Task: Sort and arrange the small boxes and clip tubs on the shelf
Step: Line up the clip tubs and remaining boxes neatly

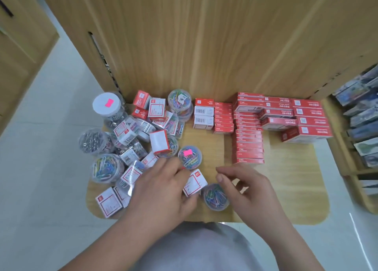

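Low at the frame's centre, the left hand [163, 189] grips a small white box [195, 183] above the wooden shelf [286, 178]. The right hand [251, 191] hovers beside it, fingers loosely curled and empty. A clip tub [215, 197] sits between them.

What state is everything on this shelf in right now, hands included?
left hand, grips the small white box.
right hand, loosely curled, holding nothing.
pink-sticker tub, upright, lid on.
white-lidded jar, upright, closed.
red boxes, stacked in neat rows.
left pile, boxes and tubs jumbled, unsorted.
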